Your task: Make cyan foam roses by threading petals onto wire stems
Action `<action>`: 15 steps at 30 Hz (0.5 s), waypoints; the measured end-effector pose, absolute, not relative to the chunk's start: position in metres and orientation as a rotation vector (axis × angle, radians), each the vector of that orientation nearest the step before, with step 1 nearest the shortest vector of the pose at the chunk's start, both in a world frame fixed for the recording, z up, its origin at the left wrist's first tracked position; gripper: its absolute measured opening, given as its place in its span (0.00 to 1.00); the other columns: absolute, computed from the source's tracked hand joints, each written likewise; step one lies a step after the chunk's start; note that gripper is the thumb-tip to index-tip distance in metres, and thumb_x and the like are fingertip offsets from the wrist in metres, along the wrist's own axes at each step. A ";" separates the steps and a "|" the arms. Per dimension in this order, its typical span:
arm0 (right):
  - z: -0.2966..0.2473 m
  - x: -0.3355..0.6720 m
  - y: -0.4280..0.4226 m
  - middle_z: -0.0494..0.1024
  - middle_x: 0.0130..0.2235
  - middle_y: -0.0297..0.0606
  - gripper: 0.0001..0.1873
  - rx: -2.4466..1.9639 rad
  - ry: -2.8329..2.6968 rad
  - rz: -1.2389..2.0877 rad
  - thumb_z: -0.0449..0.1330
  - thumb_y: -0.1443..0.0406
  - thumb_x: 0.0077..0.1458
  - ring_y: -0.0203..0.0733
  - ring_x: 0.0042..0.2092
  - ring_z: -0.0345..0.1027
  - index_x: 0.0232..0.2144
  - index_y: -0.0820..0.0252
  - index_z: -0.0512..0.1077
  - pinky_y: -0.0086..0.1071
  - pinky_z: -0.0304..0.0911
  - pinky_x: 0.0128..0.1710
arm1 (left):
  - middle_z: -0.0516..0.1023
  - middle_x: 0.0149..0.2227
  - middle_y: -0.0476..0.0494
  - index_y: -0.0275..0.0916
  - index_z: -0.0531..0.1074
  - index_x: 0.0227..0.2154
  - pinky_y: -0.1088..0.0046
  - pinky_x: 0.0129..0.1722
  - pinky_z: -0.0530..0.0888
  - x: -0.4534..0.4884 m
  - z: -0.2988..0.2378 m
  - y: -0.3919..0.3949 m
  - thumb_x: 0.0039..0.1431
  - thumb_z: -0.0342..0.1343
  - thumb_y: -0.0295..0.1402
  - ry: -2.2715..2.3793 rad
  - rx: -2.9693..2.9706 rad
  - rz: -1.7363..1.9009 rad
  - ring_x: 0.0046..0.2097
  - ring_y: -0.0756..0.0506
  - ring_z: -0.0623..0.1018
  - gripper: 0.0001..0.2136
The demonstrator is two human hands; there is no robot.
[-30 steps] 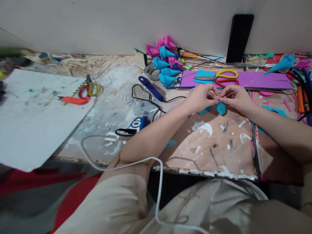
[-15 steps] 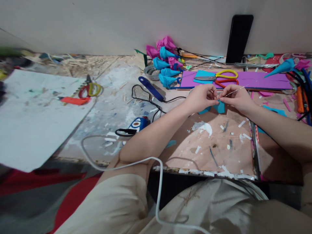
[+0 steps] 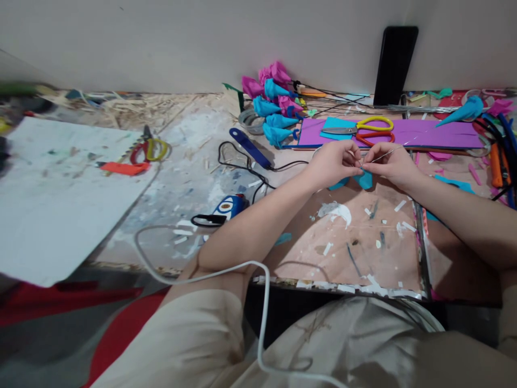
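My left hand (image 3: 334, 161) and my right hand (image 3: 388, 161) meet fingertip to fingertip over a pinkish work board (image 3: 355, 242). Both are pinched closed. Between them runs a thin metal wire (image 3: 385, 153) that sticks out up and to the right past my right hand. A small blue foam piece (image 3: 365, 179) hangs just under the fingertips, touching them. Whether the left fingers grip the wire or the foam I cannot tell.
Blue and pink foam flower buds (image 3: 274, 102) lie at the back, beside a purple foam sheet (image 3: 436, 133) with yellow-and-red scissors (image 3: 363, 129). A black phone (image 3: 393, 64) leans on the wall. A blue glue gun (image 3: 228, 207), a white board (image 3: 60, 188) and other scissors (image 3: 147, 148) lie left.
The wire's free end has tilted a little between frames; both hands stay pinched together at the same spot with the blue piece under them.
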State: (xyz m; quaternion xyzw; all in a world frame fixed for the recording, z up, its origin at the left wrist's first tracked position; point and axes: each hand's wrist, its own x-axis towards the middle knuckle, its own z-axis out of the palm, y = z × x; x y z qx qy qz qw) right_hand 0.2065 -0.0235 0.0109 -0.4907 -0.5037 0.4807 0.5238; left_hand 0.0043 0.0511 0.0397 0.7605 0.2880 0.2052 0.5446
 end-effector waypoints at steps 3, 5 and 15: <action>0.011 0.207 -0.024 0.83 0.32 0.36 0.23 -1.175 -1.210 1.131 0.86 0.55 0.37 0.40 0.34 0.77 0.28 0.57 0.79 0.34 0.73 0.36 | 0.85 0.35 0.48 0.39 0.72 0.36 0.74 0.41 0.78 0.004 0.040 0.052 0.52 0.71 0.23 0.682 1.801 0.478 0.38 0.47 0.87 0.13; 0.011 0.206 -0.023 0.83 0.31 0.36 0.24 -1.165 -1.210 1.129 0.86 0.55 0.37 0.39 0.33 0.76 0.28 0.57 0.79 0.34 0.72 0.35 | 0.85 0.35 0.49 0.38 0.73 0.36 0.76 0.40 0.78 0.003 0.039 0.052 0.54 0.68 0.23 0.668 1.819 0.482 0.39 0.48 0.87 0.11; 0.013 0.206 -0.022 0.83 0.31 0.35 0.22 -1.139 -1.159 1.161 0.87 0.60 0.34 0.39 0.33 0.76 0.26 0.57 0.78 0.33 0.72 0.36 | 0.83 0.33 0.50 0.38 0.75 0.35 0.77 0.38 0.79 0.003 0.038 0.053 0.55 0.66 0.23 0.684 1.957 0.508 0.37 0.50 0.85 0.08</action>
